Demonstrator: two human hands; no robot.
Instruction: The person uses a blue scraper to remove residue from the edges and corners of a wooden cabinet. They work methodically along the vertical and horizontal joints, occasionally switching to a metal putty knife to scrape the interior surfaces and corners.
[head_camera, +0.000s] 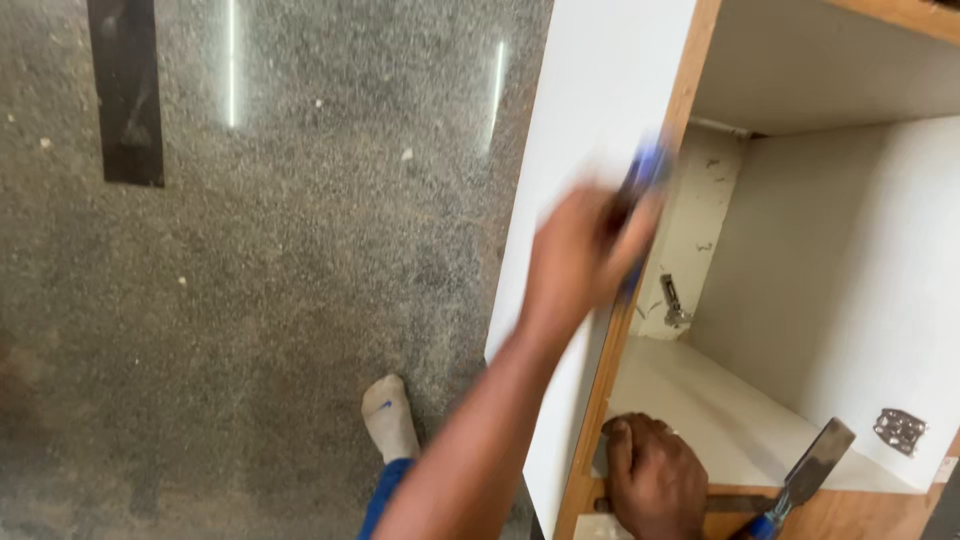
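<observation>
Right hand (655, 480) grips an up-right-slanting chisel (815, 462); left hand (585, 250) clenches a blurred blue tool (648, 170).

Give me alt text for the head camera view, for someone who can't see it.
The left hand, blurred, grips a blue-handled tool at the wooden edge of a white cabinet. The right hand rests on the cabinet's lower frame beside a blue-handled chisel.

Left hand (585, 255): gripping a blurred blue-handled tool (645, 175) at the cabinet (600, 90) edge.
Right hand (655, 480): resting beside a chisel (805, 480).
</observation>
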